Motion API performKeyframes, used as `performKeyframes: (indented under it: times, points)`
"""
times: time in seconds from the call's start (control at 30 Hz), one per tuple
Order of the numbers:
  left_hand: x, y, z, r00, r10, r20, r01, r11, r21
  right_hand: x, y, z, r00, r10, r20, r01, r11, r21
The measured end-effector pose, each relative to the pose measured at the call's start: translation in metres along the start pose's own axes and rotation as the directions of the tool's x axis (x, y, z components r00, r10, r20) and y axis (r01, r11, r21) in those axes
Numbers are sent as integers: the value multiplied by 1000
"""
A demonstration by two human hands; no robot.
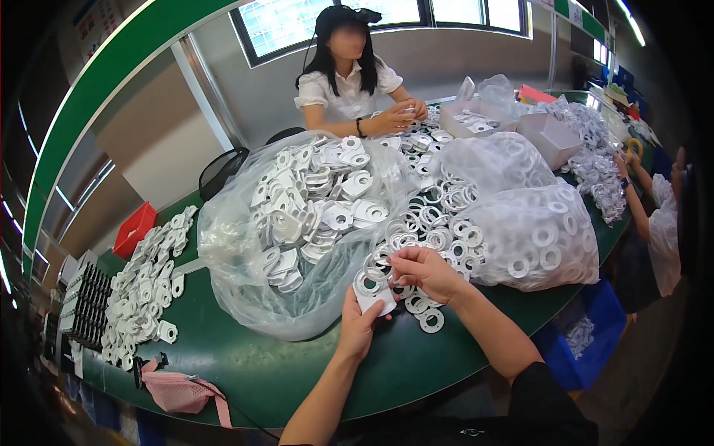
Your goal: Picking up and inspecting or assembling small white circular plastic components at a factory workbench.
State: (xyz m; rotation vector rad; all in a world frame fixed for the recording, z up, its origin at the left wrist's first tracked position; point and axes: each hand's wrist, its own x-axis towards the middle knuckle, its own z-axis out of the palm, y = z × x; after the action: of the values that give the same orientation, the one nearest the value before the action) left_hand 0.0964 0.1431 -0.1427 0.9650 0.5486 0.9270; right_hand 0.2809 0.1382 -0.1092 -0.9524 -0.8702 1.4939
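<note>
My left hand (357, 325) grips a flat white plate (374, 299) with a rounded end and a round hole, thumb on its face. Close to the plate's upper right edge, my right hand (430, 275) is closed in a pinch; what its fingertips hold is too small to make out. White rings (431, 320) lie loose on the green table under and beyond both hands. To the left, an opened clear plastic bag (245, 297) holds a heap of similar white plates (338, 215). Clear bags filled with rings (545, 236) stand to the right.
Opposite sits a person (349, 82) with hands over more parts. More plates (152, 279) are heaped at left, by black stacked trays (83, 305) and a red bin (135, 229). A pink pouch (178, 392) lies at the green table's (297, 375) near edge; a blue crate (595, 334) stands below right.
</note>
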Motion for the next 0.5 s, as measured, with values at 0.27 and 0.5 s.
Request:
performKeyframes:
  times: [0.27,0.5]
  points:
    - [-2,1,2,1000,-8,-29,8,1000,17,-2,9,11,1000,19,-13,-22,978,-207]
    - [-2,1,0,999,1,-34,-1,1000,-4,1,17,9,998,-69,6,66,929,-364]
